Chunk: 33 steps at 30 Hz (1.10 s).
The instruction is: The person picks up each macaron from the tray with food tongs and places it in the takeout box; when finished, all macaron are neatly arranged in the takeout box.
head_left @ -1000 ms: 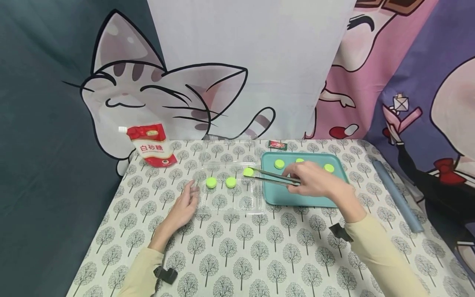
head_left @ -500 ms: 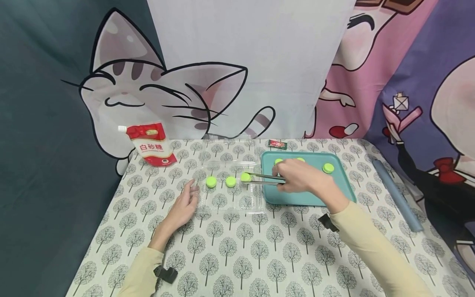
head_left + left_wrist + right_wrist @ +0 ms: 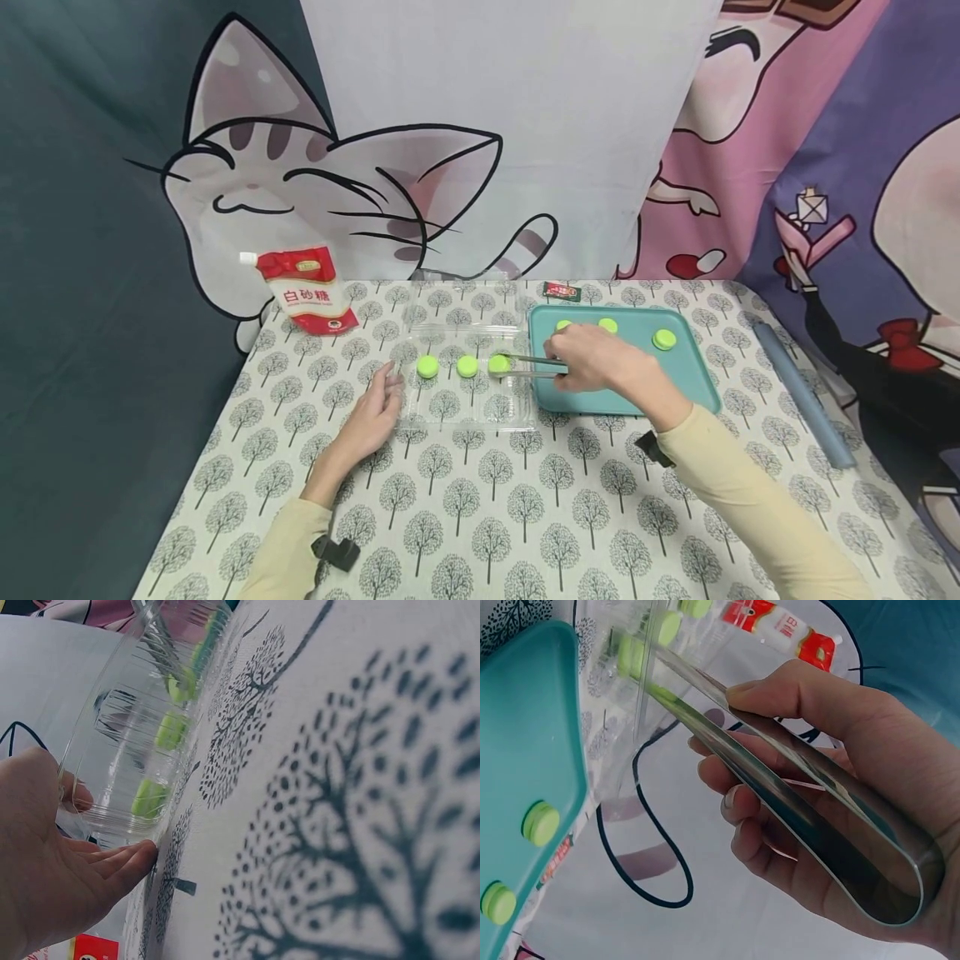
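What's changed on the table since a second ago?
Your right hand shifted left with the metal tongs, bringing the green macaron at their tips level with the middle macaron in the clear plastic box. I can't tell whether they've released it. Your left hand stays at the box's edge; the teal tray and sugar pouch haven't moved.

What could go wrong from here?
The macaron at the tongs' tips could tip on release or nudge the middle macaron. The tongs cross the box's right wall, so they might snag it when the right hand withdraws. If the left hand, at the left edge, isn't bracing firmly, the light-looking box could slide.
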### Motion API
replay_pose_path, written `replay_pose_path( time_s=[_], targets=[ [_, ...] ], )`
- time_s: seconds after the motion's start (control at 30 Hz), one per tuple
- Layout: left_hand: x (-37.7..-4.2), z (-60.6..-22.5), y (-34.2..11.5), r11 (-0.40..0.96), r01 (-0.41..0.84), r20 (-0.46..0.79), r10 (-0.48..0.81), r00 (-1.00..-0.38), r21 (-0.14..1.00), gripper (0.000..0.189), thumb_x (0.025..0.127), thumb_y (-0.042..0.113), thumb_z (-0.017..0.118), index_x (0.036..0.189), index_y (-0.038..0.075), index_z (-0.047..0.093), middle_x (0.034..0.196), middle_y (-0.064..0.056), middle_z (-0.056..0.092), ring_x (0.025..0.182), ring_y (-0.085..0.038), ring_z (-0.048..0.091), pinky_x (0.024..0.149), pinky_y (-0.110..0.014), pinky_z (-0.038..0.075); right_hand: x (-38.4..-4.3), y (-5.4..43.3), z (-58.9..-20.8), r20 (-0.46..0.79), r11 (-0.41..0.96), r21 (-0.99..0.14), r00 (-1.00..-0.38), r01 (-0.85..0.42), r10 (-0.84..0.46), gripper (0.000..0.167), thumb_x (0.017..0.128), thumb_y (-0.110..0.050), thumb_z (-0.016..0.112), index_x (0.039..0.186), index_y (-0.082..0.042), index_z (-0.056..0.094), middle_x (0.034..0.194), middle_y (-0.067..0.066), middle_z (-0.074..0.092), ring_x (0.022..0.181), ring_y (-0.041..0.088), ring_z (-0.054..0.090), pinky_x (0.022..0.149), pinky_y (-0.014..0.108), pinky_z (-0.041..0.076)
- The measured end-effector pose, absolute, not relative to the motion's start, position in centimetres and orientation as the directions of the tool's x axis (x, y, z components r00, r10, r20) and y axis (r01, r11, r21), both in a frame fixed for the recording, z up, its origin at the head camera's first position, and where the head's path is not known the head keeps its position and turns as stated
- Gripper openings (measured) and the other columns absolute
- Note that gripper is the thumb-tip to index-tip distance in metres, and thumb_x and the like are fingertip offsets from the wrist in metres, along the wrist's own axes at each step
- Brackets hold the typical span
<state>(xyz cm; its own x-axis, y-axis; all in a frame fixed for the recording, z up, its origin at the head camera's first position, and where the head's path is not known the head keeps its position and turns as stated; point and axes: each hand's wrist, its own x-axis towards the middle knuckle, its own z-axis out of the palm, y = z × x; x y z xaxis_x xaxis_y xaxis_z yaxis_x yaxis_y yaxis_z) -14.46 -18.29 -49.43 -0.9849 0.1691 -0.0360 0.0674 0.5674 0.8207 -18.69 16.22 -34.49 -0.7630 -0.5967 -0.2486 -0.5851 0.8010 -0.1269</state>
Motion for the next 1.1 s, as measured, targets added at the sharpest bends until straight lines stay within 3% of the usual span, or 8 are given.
replay_pose_path(
  time_s=[0.2,0.47,0.73,0.93,1.1],
  targets=[
    [-14.5,-49.4,-18.2,0.568,0.069,-0.035,0.171,-0.985,0.82,0.061,0.107,0.017,0.041,0.159,-0.001,0.016,0.152,-0.026,0.046,0.137,-0.042,0.051,0.12,-0.055,0.036,-18.6,16.7,-34.2,-0.239,0.801,-0.13,-0.766,-0.584,-0.597,0.024,0.078,-0.016,0.08,0.099,-0.006,0.073,0.091,0.006,0.072,0.063,0.011,0.057,0.057,0.021,0.054],
    [-14.5,-49.4,-18.2,0.567,0.061,-0.042,0.168,-0.985,0.821,0.061,0.107,0.017,0.041,0.16,0.0,0.015,0.152,-0.026,0.046,0.137,-0.042,0.05,0.12,-0.055,0.037,-18.2,18.6,-34.1,-0.19,0.804,-0.17,-0.781,-0.57,-0.594,0.038,0.079,-0.019,0.077,0.113,-0.002,0.073,0.108,0.015,0.074,0.066,0.01,0.062,0.08,0.04,0.063],
    [-14.5,-49.4,-18.1,0.572,0.064,-0.04,0.167,-0.985,0.818,0.06,0.108,0.017,0.041,0.16,0.0,0.016,0.152,-0.027,0.046,0.137,-0.042,0.05,0.12,-0.055,0.036,-17.7,21.5,-35.1,-0.093,0.786,-0.254,-0.794,-0.564,-0.601,0.036,0.08,-0.019,0.076,0.112,-0.002,0.071,0.092,0.004,0.071,0.075,0.012,0.06,0.071,0.033,0.058],
    [-14.5,-49.4,-18.1,0.573,0.062,-0.042,0.166,-0.985,0.818,0.06,0.108,0.018,0.039,0.16,0.001,0.015,0.153,-0.027,0.045,0.138,-0.043,0.049,0.121,-0.056,0.035,-17.1,24.2,-36.3,0.019,0.766,-0.339,-0.818,-0.547,-0.576,0.033,0.08,-0.016,0.077,0.11,-0.001,0.071,0.079,0.0,0.065,0.067,0.009,0.053,0.059,0.025,0.051],
    [-14.4,-49.3,-18.1,0.571,0.061,-0.04,0.162,-0.986,0.819,0.06,0.108,0.018,0.039,0.16,0.001,0.015,0.152,-0.027,0.046,0.138,-0.043,0.049,0.121,-0.056,0.034,-16.7,26.6,-37.0,0.108,0.777,-0.332,-0.84,-0.535,-0.532,0.034,0.08,-0.014,0.078,0.111,-0.002,0.072,0.081,0.001,0.068,0.069,0.009,0.056,0.063,0.026,0.052]
  ],
)
